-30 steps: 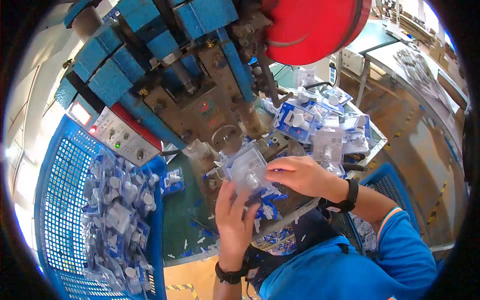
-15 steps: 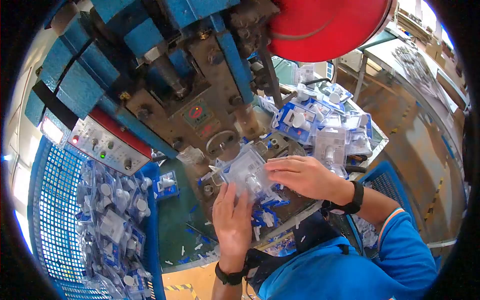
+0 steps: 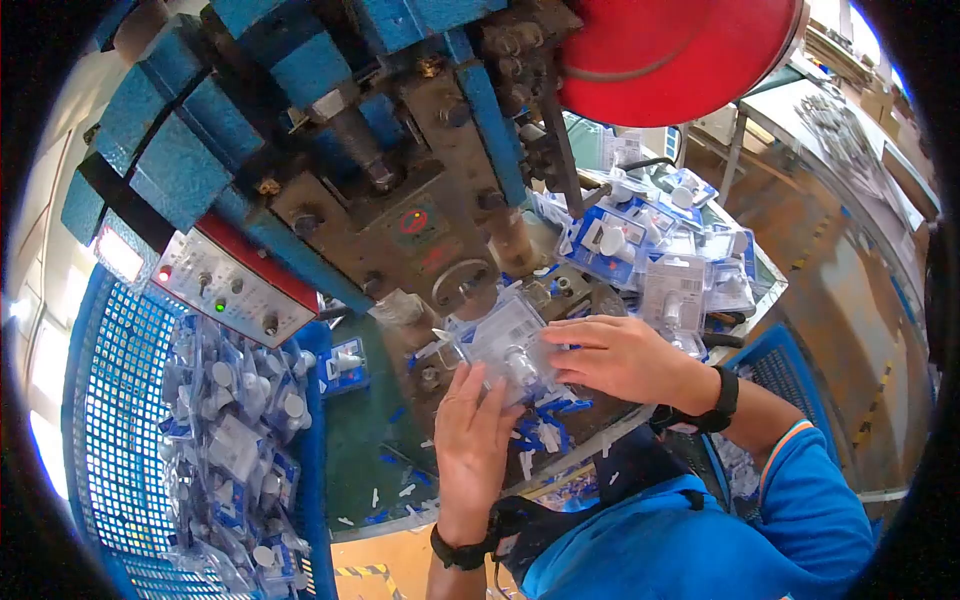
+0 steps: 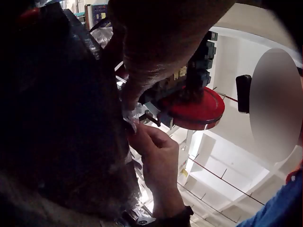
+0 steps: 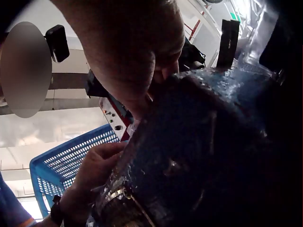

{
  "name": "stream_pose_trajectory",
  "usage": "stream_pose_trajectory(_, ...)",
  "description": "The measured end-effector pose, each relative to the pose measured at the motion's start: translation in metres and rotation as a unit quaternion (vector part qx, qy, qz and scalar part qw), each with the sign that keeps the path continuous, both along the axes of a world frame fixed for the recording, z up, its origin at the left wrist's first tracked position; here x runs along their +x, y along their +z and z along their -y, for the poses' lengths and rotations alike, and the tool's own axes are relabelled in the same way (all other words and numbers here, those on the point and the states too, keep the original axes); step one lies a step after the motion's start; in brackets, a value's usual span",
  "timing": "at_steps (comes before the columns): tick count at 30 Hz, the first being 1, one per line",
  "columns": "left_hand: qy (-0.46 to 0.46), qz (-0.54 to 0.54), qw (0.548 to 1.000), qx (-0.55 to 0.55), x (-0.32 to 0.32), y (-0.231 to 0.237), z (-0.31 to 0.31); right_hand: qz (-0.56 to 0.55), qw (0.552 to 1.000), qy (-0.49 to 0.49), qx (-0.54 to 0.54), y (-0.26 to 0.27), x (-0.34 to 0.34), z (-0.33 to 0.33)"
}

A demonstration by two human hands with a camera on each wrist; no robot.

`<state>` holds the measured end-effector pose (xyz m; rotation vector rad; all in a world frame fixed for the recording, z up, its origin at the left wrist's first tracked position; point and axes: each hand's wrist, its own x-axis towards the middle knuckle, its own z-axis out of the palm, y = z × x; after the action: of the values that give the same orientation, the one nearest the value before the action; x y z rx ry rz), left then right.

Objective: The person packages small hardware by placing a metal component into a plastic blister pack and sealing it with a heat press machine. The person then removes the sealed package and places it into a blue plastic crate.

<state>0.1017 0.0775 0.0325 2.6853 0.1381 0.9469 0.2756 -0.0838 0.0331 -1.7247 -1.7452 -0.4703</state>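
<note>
A clear plastic blister pack [image 3: 507, 338] with a white round piece inside lies under the head of a blue press [image 3: 425, 235]. My left hand [image 3: 470, 435] holds the pack's near left edge, fingers pointing away over the plastic. At the right edge, my right hand [image 3: 635, 362] grips the same pack between its fingers and thumb. The left wrist view shows the fingertips of the right hand [image 4: 158, 151] pinched at clear plastic. Much of the pack's underside is hidden. Blue and white offcuts [image 3: 545, 430] lie just below it.
A blue basket [image 3: 95, 400] full of packs stands at left, beside a loose pack [image 3: 343, 367]. More packs [image 3: 655, 245] are heaped at right, with another blue basket [image 3: 790, 370] below. The press has a control box [image 3: 235, 285] and a red wheel [image 3: 680, 60].
The head view has shifted slightly. My left fingers, blurred at first, have settled against the pack's edge; the right hand has stayed at its right side. The pack remains under the press.
</note>
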Motion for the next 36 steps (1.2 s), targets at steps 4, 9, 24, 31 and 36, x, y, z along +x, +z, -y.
stream_pose_trajectory(4,-0.006,-0.002,1.000,-0.008,-0.0005,0.0002,-0.0013,0.001,1.000,0.001,0.002,-0.0001,0.0003,-0.0002)
stream_pose_trajectory(9,-0.002,-0.008,1.000,0.010,0.0001,0.0031,0.0002,0.011,1.000,-0.002,0.013,0.0016,0.0000,-0.0007)
stream_pose_trajectory(24,-0.012,-0.009,1.000,0.008,0.0004,0.0073,-0.0013,0.006,1.000,-0.007,0.018,0.0004,-0.0013,-0.0010)
stream_pose_trajectory(31,-0.013,-0.001,1.000,0.007,0.0004,0.0081,-0.0009,0.002,1.000,-0.009,0.014,-0.0009,-0.0011,-0.0014)
stream_pose_trajectory(36,-0.017,-0.003,1.000,0.008,0.0009,0.0068,-0.0026,-0.004,1.000,-0.004,0.020,-0.0012,-0.0008,-0.0017)
